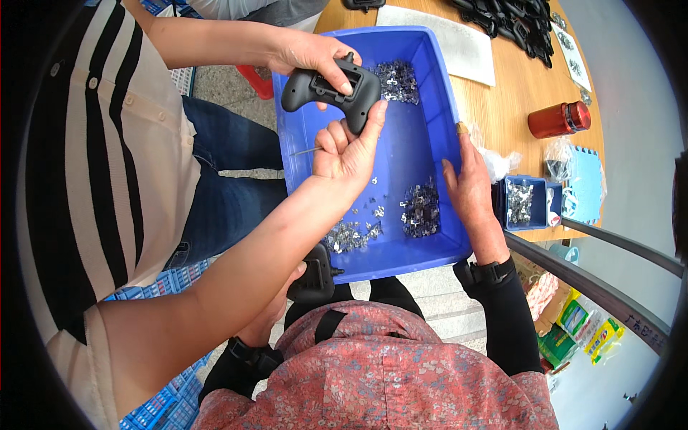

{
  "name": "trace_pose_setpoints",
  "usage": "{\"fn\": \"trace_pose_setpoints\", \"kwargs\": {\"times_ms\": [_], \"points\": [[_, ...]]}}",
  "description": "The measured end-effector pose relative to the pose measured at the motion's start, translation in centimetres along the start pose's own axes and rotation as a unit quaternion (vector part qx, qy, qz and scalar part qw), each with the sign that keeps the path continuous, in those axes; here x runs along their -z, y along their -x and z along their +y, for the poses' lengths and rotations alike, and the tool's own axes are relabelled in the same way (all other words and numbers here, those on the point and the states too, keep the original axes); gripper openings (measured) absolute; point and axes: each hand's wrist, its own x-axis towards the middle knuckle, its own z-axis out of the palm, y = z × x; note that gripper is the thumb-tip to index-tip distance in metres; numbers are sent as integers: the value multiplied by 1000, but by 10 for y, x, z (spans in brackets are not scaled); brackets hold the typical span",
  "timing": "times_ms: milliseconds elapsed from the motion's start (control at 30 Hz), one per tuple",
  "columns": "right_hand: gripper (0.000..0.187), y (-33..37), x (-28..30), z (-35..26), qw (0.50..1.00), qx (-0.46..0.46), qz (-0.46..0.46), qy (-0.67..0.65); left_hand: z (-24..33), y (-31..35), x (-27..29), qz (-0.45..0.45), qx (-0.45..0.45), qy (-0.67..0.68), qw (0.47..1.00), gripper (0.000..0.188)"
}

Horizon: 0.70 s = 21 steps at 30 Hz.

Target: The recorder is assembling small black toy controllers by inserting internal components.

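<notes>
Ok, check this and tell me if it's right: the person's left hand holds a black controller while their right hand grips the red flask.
Not quite: the head view shows the right hand on the right rim of the blue bin, while the red flask is apart, on the table. The left hand does hold a black controller.

Quick tally, folks. Hands: four, so the wearer's left hand [271,314] and right hand [473,188], plus a co-worker's upper hand [309,53] and lower hand [345,159]. Controllers: two I can count for sure, one controller [366,92] up top and a second controller [313,278] lower down. The black pieces [505,23] on the table [505,106] are too tangled to count. One bin [408,143], three main clumps of tiny bits [421,211] inside. One flask [550,121], one foam mat [586,185].
</notes>
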Motion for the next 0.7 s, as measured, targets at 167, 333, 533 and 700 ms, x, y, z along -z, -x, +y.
{"fn": "trace_pose_setpoints", "kwargs": {"times_ms": [167,333,533,700], "points": [[67,-2,4,1,1000,11,-10,-4,7,6,2,-10,-24,5,1000,38],[55,-19,30,-28,997,70,23,10,20,3,0,-75,10,58,995,57],[52,-69,29,-84,979,157,49,-119,7,0,-7,-38,-23,-16,999,58],[43,-104,15,-111,957,273,58,-85,4,-14,-1,45,-66,-42,996,50]]}}
